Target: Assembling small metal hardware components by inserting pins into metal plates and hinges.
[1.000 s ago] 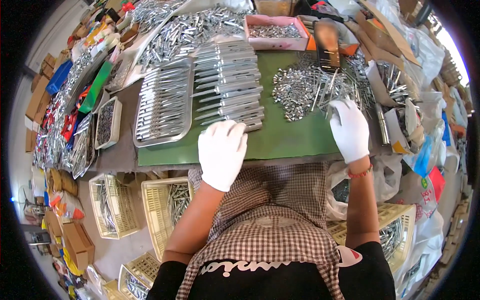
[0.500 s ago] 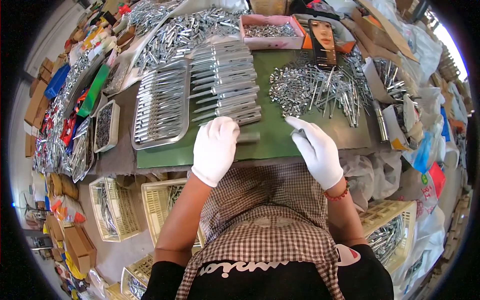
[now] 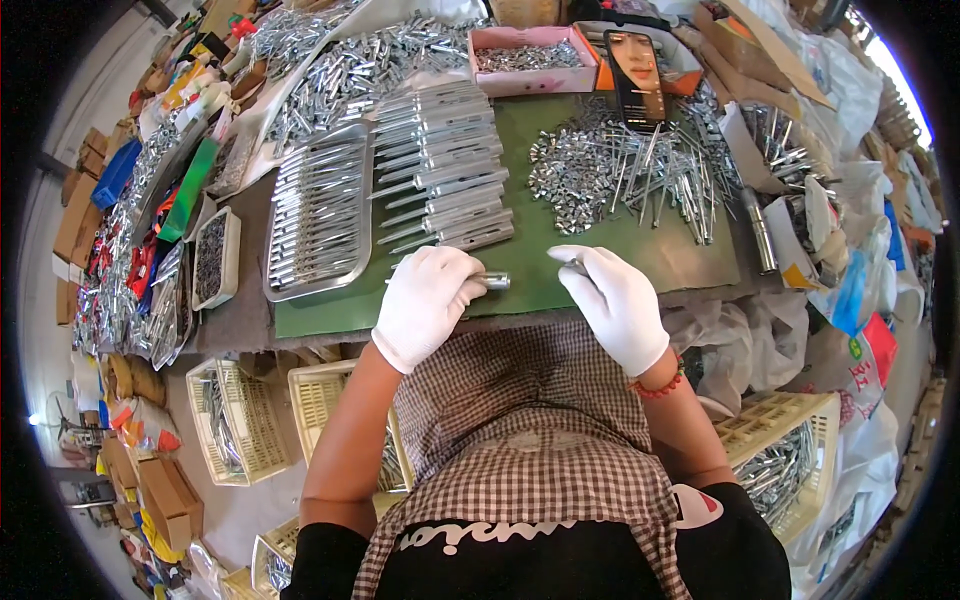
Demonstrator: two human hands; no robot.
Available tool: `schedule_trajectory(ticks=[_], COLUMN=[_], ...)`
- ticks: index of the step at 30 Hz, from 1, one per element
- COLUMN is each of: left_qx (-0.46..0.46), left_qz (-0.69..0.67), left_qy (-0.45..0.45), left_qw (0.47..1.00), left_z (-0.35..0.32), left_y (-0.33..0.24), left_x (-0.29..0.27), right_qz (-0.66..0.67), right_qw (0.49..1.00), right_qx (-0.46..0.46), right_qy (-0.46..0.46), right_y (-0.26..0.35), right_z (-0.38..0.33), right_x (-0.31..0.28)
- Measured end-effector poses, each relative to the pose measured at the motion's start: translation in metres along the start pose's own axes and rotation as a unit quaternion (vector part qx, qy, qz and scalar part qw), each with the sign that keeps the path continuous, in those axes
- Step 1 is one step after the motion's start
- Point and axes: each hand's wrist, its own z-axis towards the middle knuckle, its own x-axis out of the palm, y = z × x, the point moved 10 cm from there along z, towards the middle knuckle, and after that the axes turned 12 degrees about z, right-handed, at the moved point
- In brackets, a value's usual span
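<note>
My white-gloved left hand (image 3: 424, 305) is closed around a shiny metal tube (image 3: 496, 281), whose open end points right over the front of the green work mat (image 3: 590, 280). To its right, my gloved right hand (image 3: 620, 310) has thumb and fingers pinched together. A small dark bit shows at its fingertips, too little to name. Just beyond my left hand lies a stacked row of metal tubes with thin rods (image 3: 455, 165) sticking out leftward. Past my right hand are a heap of small metal fittings (image 3: 572, 185) and a pile of long thin metal pins (image 3: 690, 190).
A metal tray (image 3: 366, 220) full of similar rods lies left of the row. Behind stand a pink box (image 3: 530, 78) of small parts and a propped phone (image 3: 635, 80). A lone metal cylinder (image 3: 760, 232) lies at right. Plastic crates (image 3: 240, 420) stand below the table.
My left hand has come slightly down and left, and the tube in it, blurred before, now shows sharply. My right hand has shifted a little left, towards the tube.
</note>
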Motion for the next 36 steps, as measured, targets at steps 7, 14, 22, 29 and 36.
schedule_trajectory(ticks=[7,14,22,29,36], left_qx=[-0.135,-0.112,-0.115,-0.141,-0.006], left_qz=[-0.030,0.011,-0.017,-0.016,0.020], left_qy=[0.076,0.122,0.107,0.100,0.111], left_qw=[0.987,0.986,0.987,0.985,0.994], left_z=[0.006,0.019,0.015,0.008,0.028], left_y=[0.004,-0.006,-0.010,-0.003,-0.057], left_x=[0.006,0.017,0.010,0.008,0.007], right_qz=[0.088,0.193,0.207,0.191,0.322], right_qw=[0.995,0.963,0.963,0.967,0.905], right_qx=[0.055,0.185,0.167,0.162,0.275], right_qy=[0.006,0.034,0.032,0.048,0.033], right_y=[-0.003,-0.023,-0.025,-0.022,-0.034], right_z=[-0.002,-0.006,-0.008,-0.009,-0.015], right_x=[-0.002,0.012,0.013,0.014,0.017])
